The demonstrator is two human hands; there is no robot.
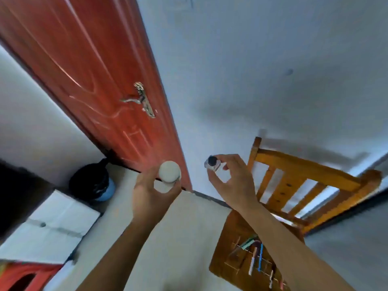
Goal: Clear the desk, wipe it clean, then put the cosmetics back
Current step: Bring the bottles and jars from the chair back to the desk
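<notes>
While the desk itself is lying out of view, both cosmetics are hanging in mid-air: a white bottle (169,174) with a rounded cap and, at its 3 o'clock and apart from it, a small bottle (213,163) with a dark cap. The left hand (151,194) is curling its fingers round the white bottle's lower body. The right hand (235,181) is only pinching the small bottle between thumb and fingertips, its other fingers spreading loose.

At 4 o'clock a wooden chair (294,181) is standing, its seat carrying a few slim sticks (255,259), too blurred to name. A red door (94,70) is filling 11 o'clock, and a dark bin (92,182) is sitting at 8 o'clock.

The weak point, I judge, is that light pinch. A quick swing of the arm could be enough to flick the small bottle loose and drop it. Setting either bottle down on the crowded seat could be knocking the sticks off its edge.
</notes>
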